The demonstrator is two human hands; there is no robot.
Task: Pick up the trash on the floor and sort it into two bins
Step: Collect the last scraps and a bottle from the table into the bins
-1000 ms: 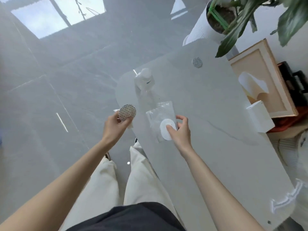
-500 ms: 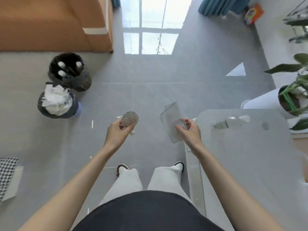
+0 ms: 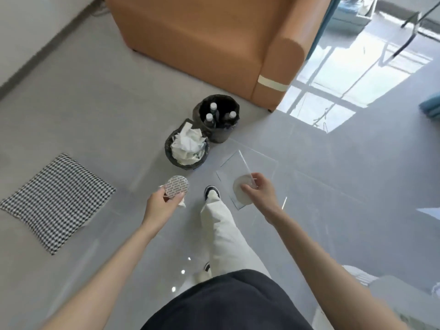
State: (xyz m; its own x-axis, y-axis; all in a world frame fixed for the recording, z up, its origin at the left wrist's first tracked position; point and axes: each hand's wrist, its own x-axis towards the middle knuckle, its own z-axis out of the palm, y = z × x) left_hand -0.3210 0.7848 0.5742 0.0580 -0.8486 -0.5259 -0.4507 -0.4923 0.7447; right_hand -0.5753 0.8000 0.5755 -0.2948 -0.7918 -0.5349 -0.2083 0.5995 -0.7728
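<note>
My left hand [image 3: 163, 204] pinches a round silver foil seal [image 3: 177, 185], with a scrap of white paper tucked under the fingers. My right hand [image 3: 259, 191] grips a clear plastic bag [image 3: 238, 171] together with a white round disc [image 3: 240, 192]. Two dark bins stand on the grey floor just ahead of my hands. The nearer bin [image 3: 172, 157] is heaped with crumpled white paper [image 3: 189, 145]. The farther bin [image 3: 222, 135] holds plastic bottles [image 3: 210, 117] with white caps.
An orange sofa [image 3: 202, 39] stands behind the bins. A black-and-white checked cloth [image 3: 57, 202] lies on the floor to the left. My legs in white trousers [image 3: 226, 236] step forward between my arms. A white table edge [image 3: 404, 298] shows at lower right.
I have turned away from the table and walked toward the bins, which are now much closer and centred. Both hands keep the same items.
</note>
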